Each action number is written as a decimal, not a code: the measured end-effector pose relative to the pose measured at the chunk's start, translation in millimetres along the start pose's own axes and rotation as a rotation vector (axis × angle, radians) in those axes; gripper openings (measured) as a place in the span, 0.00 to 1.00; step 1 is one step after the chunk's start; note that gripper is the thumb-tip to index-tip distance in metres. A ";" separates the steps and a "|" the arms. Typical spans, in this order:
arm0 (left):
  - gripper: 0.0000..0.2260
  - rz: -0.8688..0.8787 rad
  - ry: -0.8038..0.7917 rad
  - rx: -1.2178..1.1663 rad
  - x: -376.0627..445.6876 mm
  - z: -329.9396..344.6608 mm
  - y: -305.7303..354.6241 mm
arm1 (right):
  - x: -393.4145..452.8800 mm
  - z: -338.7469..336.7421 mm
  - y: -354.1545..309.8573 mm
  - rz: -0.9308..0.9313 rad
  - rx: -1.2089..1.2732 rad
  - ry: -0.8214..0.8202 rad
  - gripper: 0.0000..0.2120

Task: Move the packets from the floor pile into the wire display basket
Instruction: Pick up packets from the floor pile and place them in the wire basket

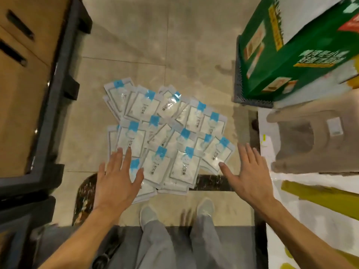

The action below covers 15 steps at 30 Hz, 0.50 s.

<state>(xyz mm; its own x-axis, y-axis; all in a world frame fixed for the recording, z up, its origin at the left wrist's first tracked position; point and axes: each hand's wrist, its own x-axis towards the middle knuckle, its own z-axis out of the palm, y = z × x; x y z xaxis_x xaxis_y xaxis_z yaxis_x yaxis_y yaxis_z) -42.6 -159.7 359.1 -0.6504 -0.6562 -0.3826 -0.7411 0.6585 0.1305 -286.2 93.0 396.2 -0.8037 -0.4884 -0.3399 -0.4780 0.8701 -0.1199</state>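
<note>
White packets with blue tabs (165,133) lie in a loose overlapping pile on the beige tiled floor (174,45), just ahead of both sets of fingers. The left hand (116,177) has its fingers straight and spread over the pile's near left edge; whether they touch cannot be told. The right hand (246,171) is flat, fingers straight and apart, just right of the pile, holding nothing. Beyond its fingertips stands a green carton (291,55); right of them, a beige plastic stool (303,136).
</note>
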 end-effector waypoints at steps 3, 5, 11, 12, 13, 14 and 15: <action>0.36 0.000 -0.026 0.023 41.5 78.7 -9.7 | 39.2 85.0 12.2 -0.005 -0.025 -0.043 0.46; 0.34 -0.003 -0.033 0.040 68.0 130.2 -16.1 | 62.3 142.3 20.6 -0.002 -0.030 -0.075 0.46; 0.33 -0.022 -0.038 0.059 134.1 280.3 -40.4 | 110.3 305.9 45.4 0.056 -0.014 -0.098 0.49; 0.34 -0.038 -0.038 0.054 141.9 304.7 -44.7 | 115.8 329.9 48.0 0.061 0.002 -0.107 0.49; 0.34 -0.059 -0.036 0.041 149.8 327.6 -48.6 | 121.8 352.8 50.0 0.062 0.013 -0.110 0.50; 0.35 -0.079 -0.036 0.027 157.0 348.9 -52.3 | 127.3 374.8 51.5 0.065 0.024 -0.113 0.52; 0.36 -0.100 -0.036 0.014 163.9 368.5 -55.7 | 132.3 395.3 52.8 0.074 0.042 -0.113 0.53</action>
<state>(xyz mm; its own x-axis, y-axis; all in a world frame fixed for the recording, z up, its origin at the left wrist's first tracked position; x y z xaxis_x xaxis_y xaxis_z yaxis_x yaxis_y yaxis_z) -46.6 -168.1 -47.9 -0.5666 -0.7054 -0.4259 -0.7996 0.5954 0.0775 -277.7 100.5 -23.8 -0.7900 -0.4143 -0.4520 -0.4019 0.9066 -0.1285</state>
